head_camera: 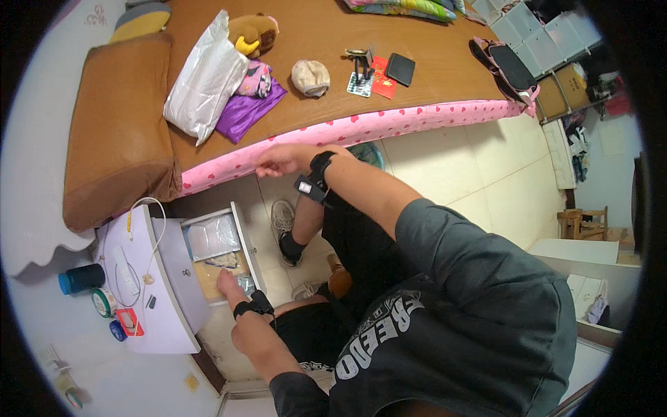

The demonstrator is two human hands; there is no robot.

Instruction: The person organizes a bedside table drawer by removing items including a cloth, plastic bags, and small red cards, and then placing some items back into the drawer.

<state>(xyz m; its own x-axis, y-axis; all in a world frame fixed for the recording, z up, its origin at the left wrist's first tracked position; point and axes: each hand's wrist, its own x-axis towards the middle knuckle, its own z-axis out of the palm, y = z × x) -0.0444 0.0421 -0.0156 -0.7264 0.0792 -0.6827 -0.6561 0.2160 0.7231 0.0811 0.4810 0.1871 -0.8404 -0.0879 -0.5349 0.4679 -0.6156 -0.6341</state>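
My right hand [277, 160], loosely curled and with nothing seen in it, is raised beside the bed's pink heart-patterned side [333, 130]. Over the near part of an open nightstand drawer [242, 234], my left hand [227, 283] has its fingers turned down and partly hidden, so its grip is unclear. Inside the drawer lie a clear plastic packet with pale contents [213, 237], a small patterned cloth-like item [223, 260] close to my left fingers, and a small clear packet [246, 284]. Both wrists wear black straps with small devices.
The white nightstand top [172, 313] holds a dark bottle [83, 279], a white tube [125, 273], jars and a looped cable. On the brown bed are a silver plastic bag [206, 78], purple cloth [249, 114], a plush toy, a beige cap-like item and a black wallet-like item [400, 69].
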